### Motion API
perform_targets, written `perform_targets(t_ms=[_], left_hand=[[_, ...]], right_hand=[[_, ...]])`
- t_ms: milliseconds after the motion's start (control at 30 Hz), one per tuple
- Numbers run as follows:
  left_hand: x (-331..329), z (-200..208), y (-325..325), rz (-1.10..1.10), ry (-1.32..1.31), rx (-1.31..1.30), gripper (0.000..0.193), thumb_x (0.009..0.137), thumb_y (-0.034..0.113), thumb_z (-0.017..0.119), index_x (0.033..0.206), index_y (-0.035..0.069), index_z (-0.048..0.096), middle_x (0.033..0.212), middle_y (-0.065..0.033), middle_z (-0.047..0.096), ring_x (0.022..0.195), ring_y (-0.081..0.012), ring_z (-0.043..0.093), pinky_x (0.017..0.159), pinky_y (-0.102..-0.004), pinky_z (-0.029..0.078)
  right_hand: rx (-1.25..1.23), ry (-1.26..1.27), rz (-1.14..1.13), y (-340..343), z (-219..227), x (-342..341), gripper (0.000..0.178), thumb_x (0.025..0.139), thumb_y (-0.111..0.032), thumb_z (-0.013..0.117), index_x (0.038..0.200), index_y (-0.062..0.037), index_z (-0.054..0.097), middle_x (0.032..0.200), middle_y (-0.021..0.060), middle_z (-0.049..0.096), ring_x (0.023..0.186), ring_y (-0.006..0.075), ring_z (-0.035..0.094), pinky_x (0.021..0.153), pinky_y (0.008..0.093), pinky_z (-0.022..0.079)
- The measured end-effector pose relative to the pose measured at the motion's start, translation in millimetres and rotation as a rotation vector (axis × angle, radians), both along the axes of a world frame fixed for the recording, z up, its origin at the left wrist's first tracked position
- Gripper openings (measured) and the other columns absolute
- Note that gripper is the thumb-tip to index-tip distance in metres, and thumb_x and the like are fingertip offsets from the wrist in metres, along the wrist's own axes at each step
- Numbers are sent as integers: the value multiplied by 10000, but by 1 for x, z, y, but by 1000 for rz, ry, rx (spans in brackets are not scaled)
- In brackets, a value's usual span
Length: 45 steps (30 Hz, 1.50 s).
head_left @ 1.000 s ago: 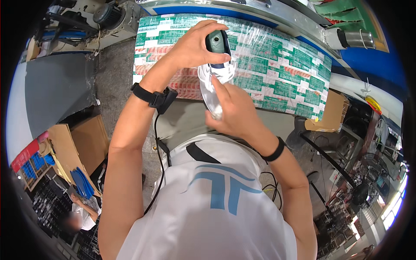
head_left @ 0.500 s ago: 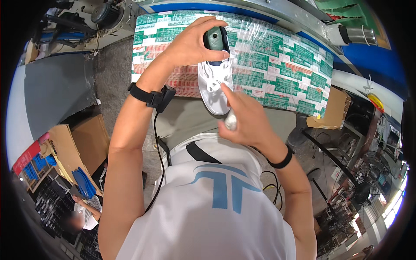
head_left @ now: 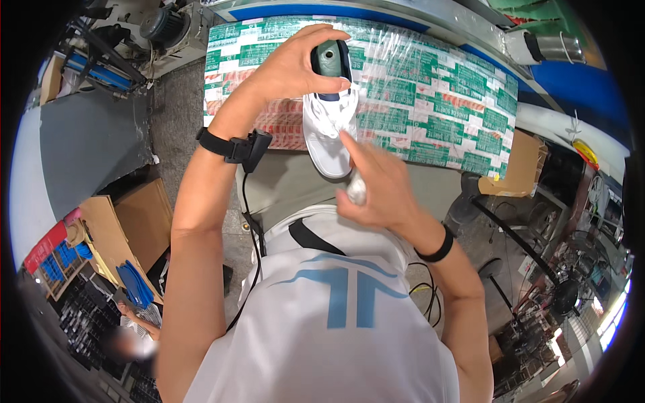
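Observation:
A white lace-up sneaker [head_left: 327, 153] is held toe toward me at the near edge of a tape-covered tabletop. A green shoe last [head_left: 328, 60] with a round hole fills its dark-lined opening. Around the heel end, my left hand [head_left: 285, 69] is closed, thumb on one side and fingers on the other. My right hand [head_left: 381, 185] has its index finger stretched against the sneaker's side near the laces. Its other fingers curl round a crumpled whitish wad [head_left: 357, 190], perhaps cloth, mostly hidden. The right hand is slightly blurred.
Green and white printed tape under clear film covers the tabletop [head_left: 437, 101]. A metal rail and blue panel run behind it. A cardboard box [head_left: 517, 168] stands at right, a black-stemmed stand beside it. Cartons [head_left: 138, 225] stand at left; another person [head_left: 138, 329] is at lower left.
The sneaker and my left hand have shifted slightly left. My right hand has moved a little left with it, its finger still on the sneaker's side.

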<state>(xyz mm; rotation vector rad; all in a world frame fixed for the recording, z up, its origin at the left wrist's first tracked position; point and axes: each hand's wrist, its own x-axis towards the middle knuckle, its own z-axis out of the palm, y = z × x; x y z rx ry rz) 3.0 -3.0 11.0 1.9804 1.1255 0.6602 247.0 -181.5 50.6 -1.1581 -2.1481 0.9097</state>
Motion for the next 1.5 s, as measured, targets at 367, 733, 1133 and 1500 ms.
perform_targets(t_ms=[367,733,1133,1500], left_hand=[[-5,-1,-1,-53,9,-110,887,798,408,988,1599,219,657,1741,-231,477,1642,-426,430,1312,-554,418],[-74,-31,-92,575,-749,-889,921,1046,351,819,1762,77,309,1621,-160,581,1407,-313,655,1064,-531,637],[-66,77,35,517,71,120,851,737,146,1065,1421,-37,593,1254,-157,779,1135,-216,730,1027,-375,603],[-85,83,340,594,756,286,734,848,98,812,1526,8,547,1316,-282,744,1263,-484,715,1082,-543,556]], right_hand=[[14,-222,-8,-18,1,8,1015,814,-313,887,1641,88,456,1054,172,657,965,356,660,869,494,551],[-423,170,-163,20,-33,-38,882,922,-282,803,1658,59,457,1262,273,713,1152,447,699,975,519,563],[173,-163,-366,90,-102,59,719,822,-310,866,1458,-30,682,1029,172,642,944,391,650,819,526,536],[251,-183,-315,94,-123,66,504,784,-349,852,1213,-91,791,962,122,629,858,320,658,730,468,550]])
